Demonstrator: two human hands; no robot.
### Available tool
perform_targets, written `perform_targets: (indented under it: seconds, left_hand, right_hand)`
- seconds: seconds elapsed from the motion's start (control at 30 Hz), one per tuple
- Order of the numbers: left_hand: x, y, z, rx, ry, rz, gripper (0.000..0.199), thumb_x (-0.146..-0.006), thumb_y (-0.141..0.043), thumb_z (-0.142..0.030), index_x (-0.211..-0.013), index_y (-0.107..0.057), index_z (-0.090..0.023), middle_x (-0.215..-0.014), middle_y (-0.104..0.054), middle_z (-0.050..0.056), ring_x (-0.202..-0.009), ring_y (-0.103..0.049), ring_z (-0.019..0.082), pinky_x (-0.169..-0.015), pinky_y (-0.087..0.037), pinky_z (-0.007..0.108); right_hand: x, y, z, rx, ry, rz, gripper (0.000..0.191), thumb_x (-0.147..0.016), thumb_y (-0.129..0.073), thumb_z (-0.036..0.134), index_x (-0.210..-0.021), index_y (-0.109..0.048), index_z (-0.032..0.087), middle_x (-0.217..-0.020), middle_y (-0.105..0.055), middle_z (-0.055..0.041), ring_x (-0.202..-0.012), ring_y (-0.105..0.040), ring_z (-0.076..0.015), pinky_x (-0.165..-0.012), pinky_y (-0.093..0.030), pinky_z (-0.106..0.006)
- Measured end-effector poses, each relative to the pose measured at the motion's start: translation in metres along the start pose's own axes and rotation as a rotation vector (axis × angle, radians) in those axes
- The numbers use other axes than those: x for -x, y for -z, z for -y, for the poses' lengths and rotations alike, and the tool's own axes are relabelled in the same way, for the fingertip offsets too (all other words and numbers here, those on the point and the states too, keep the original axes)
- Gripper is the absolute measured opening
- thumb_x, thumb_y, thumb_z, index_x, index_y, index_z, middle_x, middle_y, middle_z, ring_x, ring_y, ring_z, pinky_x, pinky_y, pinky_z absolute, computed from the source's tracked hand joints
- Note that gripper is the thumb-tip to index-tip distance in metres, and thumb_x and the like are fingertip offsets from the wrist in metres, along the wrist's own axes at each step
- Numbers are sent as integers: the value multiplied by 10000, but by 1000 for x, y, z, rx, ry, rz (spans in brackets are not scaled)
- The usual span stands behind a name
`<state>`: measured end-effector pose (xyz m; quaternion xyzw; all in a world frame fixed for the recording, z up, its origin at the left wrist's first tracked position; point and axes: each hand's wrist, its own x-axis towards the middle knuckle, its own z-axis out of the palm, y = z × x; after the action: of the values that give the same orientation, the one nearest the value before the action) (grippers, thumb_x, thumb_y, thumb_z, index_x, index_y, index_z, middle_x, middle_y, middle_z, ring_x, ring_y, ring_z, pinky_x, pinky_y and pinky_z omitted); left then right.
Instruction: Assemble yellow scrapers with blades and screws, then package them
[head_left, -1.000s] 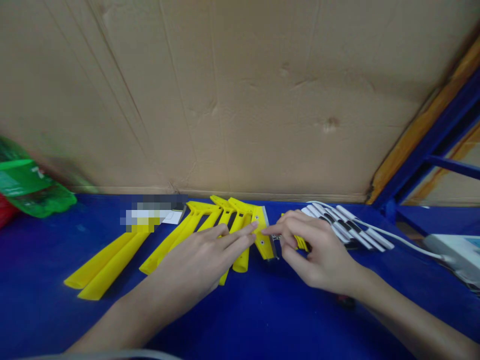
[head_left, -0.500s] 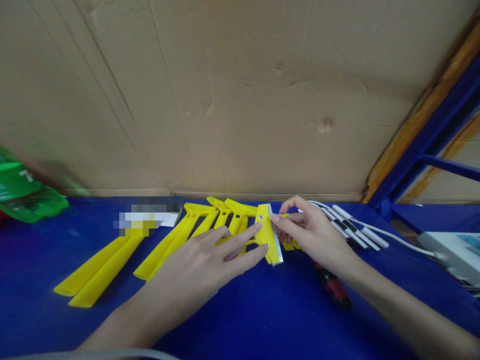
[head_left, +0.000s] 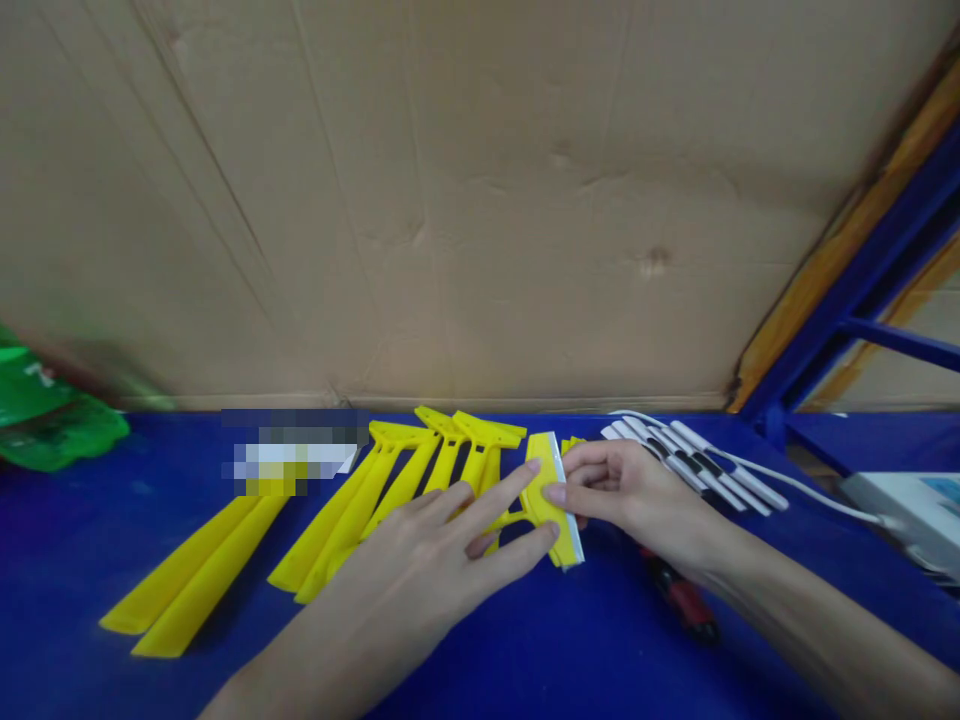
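Note:
A yellow scraper (head_left: 541, 470) with a wide head and a thin silvery blade strip along its right edge is held between both hands. My left hand (head_left: 420, 570) is closed round its handle, index and middle fingers stretched over the head. With the thumb on the head's face and the other fingers bent behind the blade edge, my right hand (head_left: 630, 490) pinches the head. Behind my left hand lie several yellow scraper handles (head_left: 360, 510) in a row. Small yellow pieces (head_left: 572, 443) show partly behind my right hand. Most of the held handle is hidden.
Two yellow scrapers (head_left: 202, 570) lie at left, their heads blurred out. Several white-and-black sticks (head_left: 697, 465) and a white cable (head_left: 810, 495) lie right, near a white box (head_left: 907, 515). A red-and-black tool (head_left: 686, 600) is below my right forearm. Green plastic (head_left: 52, 430) stands far left.
My right thumb has moved from the blade edge onto the middle of the scraper's head. Two metal dots seen on the head before are now covered. The view has tilted slightly upward.

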<state>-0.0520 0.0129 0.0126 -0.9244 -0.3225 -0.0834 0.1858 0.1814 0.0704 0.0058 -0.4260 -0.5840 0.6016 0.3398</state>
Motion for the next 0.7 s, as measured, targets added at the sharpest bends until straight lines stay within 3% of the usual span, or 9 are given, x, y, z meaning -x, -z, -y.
perform_targets:
  seconds: [0.13, 0.3, 0.53, 0.7]
  left_hand:
    - [-1, -3, 2, 71, -21, 35, 843, -744, -458, 138, -1442, -584, -317, -1654, -445, 94, -1111, -747, 280, -828, -665, 407]
    - [3, -6, 4, 130, -15, 48, 1040, -643, -392, 177, -1545, -464, -337, -1716, -317, 63, -1253, -686, 263, -918, -642, 407]
    - [0, 1, 1, 151, -35, 28, 873, -679, -397, 158, -1400, -632, -275, -1657, -434, 111, -1308, -657, 289, -991, -608, 416]
    - [0, 5, -5, 149, -11, 57, 863, -701, -387, 134, -1432, -590, -279, -1665, -429, 86, -1289, -669, 316, -942, -638, 455]
  right_hand:
    - [1, 4, 2, 36, 22, 5, 367, -622, -960, 406, -731, -704, 165, -635, -678, 27, -574, -541, -93, -563, -399, -236]
    - [3, 8, 5, 65, 44, 59, 379, -664, -936, 426, -709, -656, 174, -607, -614, 47, -563, -506, -90, -545, -357, -239]
    - [5, 8, 3, 46, 47, 97, 374, -667, -930, 438, -735, -666, 182, -625, -656, 28, -580, -565, -111, -580, -412, -251]
    - [9, 7, 6, 90, 85, 93, 345, -670, -927, 418, -733, -682, 184, -642, -661, 27, -582, -556, -116, -574, -392, -262]
